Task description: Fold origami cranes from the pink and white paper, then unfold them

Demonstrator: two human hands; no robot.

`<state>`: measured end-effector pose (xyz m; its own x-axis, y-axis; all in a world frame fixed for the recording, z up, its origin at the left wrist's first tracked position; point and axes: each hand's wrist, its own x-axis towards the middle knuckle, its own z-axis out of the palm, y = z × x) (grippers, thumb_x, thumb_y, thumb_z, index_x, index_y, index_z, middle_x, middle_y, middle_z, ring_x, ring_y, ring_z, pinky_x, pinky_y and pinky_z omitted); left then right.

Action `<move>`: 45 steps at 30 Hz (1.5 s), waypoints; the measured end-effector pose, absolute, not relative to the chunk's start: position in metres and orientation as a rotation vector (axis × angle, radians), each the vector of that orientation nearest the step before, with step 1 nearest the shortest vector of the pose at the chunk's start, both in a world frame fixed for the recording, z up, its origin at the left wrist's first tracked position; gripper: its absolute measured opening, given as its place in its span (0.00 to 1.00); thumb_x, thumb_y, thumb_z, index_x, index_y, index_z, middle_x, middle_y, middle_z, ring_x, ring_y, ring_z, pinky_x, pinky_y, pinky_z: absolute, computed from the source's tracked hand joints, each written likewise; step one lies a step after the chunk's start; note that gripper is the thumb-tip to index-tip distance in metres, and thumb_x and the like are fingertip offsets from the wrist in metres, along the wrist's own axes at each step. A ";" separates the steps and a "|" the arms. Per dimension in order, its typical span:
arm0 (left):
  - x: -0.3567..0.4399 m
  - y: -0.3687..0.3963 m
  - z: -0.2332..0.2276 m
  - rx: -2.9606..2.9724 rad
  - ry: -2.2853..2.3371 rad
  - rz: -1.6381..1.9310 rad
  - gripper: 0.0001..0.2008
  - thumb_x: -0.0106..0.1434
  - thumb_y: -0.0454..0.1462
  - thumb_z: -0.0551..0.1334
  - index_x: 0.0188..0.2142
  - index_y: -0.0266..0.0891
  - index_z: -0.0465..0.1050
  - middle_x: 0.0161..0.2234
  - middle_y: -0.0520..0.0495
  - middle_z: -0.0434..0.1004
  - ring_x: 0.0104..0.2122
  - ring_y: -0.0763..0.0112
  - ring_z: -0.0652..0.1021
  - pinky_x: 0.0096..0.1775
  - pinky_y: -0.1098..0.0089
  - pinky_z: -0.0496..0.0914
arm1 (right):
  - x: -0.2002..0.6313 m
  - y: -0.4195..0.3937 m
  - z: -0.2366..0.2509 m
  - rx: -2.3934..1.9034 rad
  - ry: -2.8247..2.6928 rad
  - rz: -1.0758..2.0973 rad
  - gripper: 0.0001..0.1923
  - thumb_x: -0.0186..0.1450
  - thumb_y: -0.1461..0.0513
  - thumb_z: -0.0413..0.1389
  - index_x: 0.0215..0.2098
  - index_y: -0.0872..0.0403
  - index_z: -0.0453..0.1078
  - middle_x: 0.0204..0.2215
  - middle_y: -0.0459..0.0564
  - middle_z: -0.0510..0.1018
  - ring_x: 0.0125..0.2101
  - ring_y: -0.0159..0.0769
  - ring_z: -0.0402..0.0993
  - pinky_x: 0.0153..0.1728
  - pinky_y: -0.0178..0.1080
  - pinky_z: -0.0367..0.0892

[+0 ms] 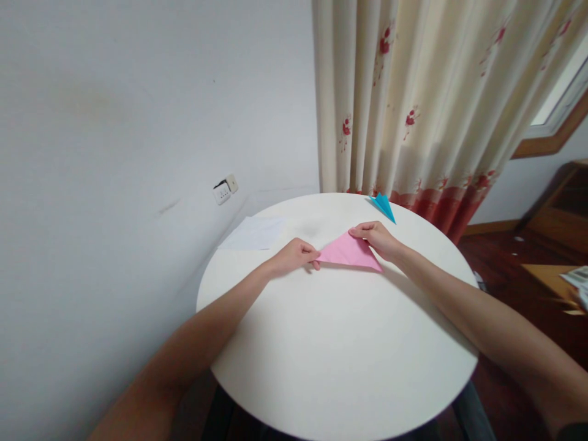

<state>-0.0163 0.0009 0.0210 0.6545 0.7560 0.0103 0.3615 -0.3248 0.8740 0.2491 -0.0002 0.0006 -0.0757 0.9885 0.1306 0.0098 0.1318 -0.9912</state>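
Observation:
A folded piece of pink paper [348, 252], roughly triangular, is held between my two hands over the white round table. At its left corner, the thumb and fingers of my left hand [298, 254] pinch the paper. My right hand [373, 236] grips its upper right edge, thumb and fingers closed on it. The paper's lower right corner points toward me and sticks out below my right hand. Part of the paper behind the right fingers is hidden.
A blue folded paper plane [384, 206] lies near the table's far edge. White sheets [252, 233] rest at the far left of the round table [344, 343]. Beyond the table are a wall with a socket [222, 193] and a flowered curtain [404, 92].

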 end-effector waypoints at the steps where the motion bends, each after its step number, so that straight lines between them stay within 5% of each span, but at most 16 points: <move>1: -0.017 0.002 0.021 1.919 0.873 0.531 0.20 0.58 0.49 0.62 0.27 0.31 0.78 0.27 0.40 0.79 0.26 0.71 0.75 0.30 0.72 0.68 | 0.251 0.001 0.001 -1.094 -1.320 1.151 0.17 0.48 0.52 0.67 0.23 0.57 0.73 0.20 0.49 0.74 0.21 0.30 0.64 0.23 0.35 0.55; 9: -0.031 0.026 0.009 1.795 0.960 0.713 0.20 0.57 0.49 0.63 0.30 0.31 0.77 0.29 0.39 0.79 0.30 0.69 0.77 0.34 0.69 0.69 | 0.273 0.009 0.005 -1.170 -1.118 1.088 0.16 0.46 0.54 0.67 0.23 0.57 0.72 0.22 0.48 0.74 0.23 0.29 0.64 0.23 0.34 0.56; 16: -0.014 0.016 0.011 1.739 0.902 0.779 0.27 0.59 0.52 0.60 0.49 0.35 0.72 0.44 0.38 0.77 0.38 0.68 0.75 0.38 0.70 0.67 | 0.234 -0.014 0.002 -1.094 -1.339 1.288 0.17 0.48 0.52 0.66 0.20 0.57 0.72 0.18 0.47 0.73 0.19 0.28 0.61 0.21 0.34 0.53; 24: 0.000 -0.002 -0.003 1.893 0.829 0.580 0.19 0.56 0.49 0.64 0.25 0.33 0.72 0.21 0.53 0.67 0.22 0.77 0.64 0.26 0.74 0.54 | 0.192 -0.033 -0.004 -1.166 -1.402 1.242 0.17 0.46 0.52 0.67 0.20 0.58 0.73 0.14 0.44 0.68 0.16 0.25 0.54 0.18 0.33 0.47; 34: 0.001 -0.008 0.004 1.873 0.830 0.526 0.23 0.57 0.52 0.60 0.19 0.35 0.65 0.17 0.56 0.54 0.20 0.79 0.54 0.24 0.71 0.46 | 0.190 -0.026 -0.012 -1.144 -1.496 1.092 0.14 0.53 0.54 0.61 0.21 0.58 0.75 0.17 0.46 0.72 0.19 0.27 0.60 0.22 0.33 0.55; 45: 0.002 -0.006 0.004 1.849 0.862 0.584 0.20 0.57 0.48 0.62 0.19 0.34 0.68 0.17 0.55 0.57 0.19 0.78 0.56 0.24 0.72 0.48 | 0.198 -0.024 -0.005 -1.170 -1.474 1.136 0.23 0.56 0.46 0.57 0.22 0.59 0.73 0.18 0.48 0.72 0.19 0.28 0.59 0.20 0.33 0.53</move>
<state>0.0017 -0.0057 0.0045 0.6329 0.7740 0.0191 0.3051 -0.2719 0.9127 0.1985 -0.0238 -0.0054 -0.1379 0.9847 0.1064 0.1479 0.1267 -0.9809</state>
